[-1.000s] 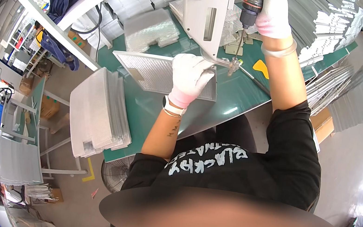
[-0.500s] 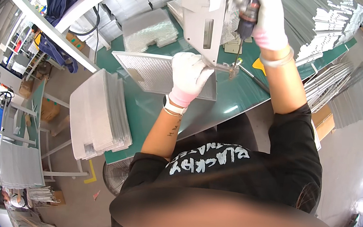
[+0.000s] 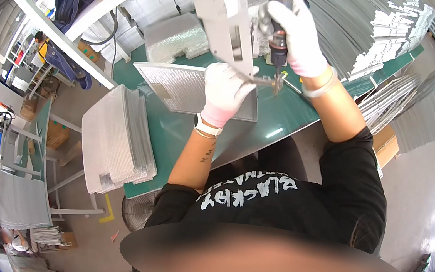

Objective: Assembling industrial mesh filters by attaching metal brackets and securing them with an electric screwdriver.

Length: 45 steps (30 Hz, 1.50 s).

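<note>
My left hand (image 3: 225, 92), in a white glove, is closed at the lower end of a light grey slotted metal housing (image 3: 220, 21), which stands tilted above the bench. My right hand (image 3: 302, 41), also gloved, grips an orange and black power drill (image 3: 279, 30) with its chuck downward. Below the chuck, the bit reaches a small metal fitting (image 3: 277, 84) on a short rod by the housing's lower corner. Whether the tip touches the fitting I cannot tell. Under my left hand lies a framed mesh panel (image 3: 180, 86).
The green bench (image 3: 270, 124) carries a stack of mesh panels (image 3: 118, 141) at left and more panels (image 3: 178, 40) at the back. Long grey strips (image 3: 352, 26) are piled at the far right. A white frame rail (image 3: 65, 29) crosses at upper left.
My right hand and the drill have come down and to the left, bringing the chuck nearer the fitting. The housing's top has leaned left; my left hand has barely moved.
</note>
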Available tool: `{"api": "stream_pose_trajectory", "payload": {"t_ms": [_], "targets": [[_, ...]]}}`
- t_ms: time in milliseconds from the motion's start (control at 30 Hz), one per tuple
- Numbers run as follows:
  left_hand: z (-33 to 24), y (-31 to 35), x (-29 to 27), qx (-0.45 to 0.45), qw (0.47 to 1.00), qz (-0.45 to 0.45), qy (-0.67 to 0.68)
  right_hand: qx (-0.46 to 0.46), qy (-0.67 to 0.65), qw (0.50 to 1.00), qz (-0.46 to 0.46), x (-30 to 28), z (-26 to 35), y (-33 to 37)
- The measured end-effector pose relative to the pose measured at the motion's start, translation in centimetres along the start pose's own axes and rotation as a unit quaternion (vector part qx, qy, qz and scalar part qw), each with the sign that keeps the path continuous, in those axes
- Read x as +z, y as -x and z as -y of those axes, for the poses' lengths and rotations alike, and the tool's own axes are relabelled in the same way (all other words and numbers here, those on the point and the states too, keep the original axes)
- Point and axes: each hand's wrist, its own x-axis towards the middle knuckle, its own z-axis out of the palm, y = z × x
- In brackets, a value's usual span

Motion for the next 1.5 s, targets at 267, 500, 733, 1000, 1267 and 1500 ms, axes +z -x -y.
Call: {"api": "stream_pose_trajectory", "payload": {"t_ms": [267,500,733,1000,1267,1500], "targets": [[0.2,0.7,-0.2,-0.018,1.000,0.009,0.022,-0.042,-0.087,0.994,-0.052,1.2,3.0,-1.6],[-0.2,0.8,-0.6,0.009,0.999,0.014,-0.029,-0.079,-0.100,0.991,-0.043,0.6,3.9,-2.4],[-0.5,0.3,-0.5,0.021,0.999,-0.003,-0.040,-0.026,0.036,0.999,-0.003,0.9,0.4,-0.7],[-0.7,0.3,-0.2,0.024,0.999,-0.027,-0.035,-0.035,-0.001,0.999,-0.006,1.6,-0.2,-0.5],[-0.6,0.6,0.0,0.005,1.000,-0.022,0.000,-0.063,-0.074,0.994,-0.059,1.5,3.1,-2.0],[-0.8,1.3,-0.3,0.011,0.999,-0.021,-0.028,-0.086,-0.099,0.990,-0.055,1.2,4.2,-2.6]]}}
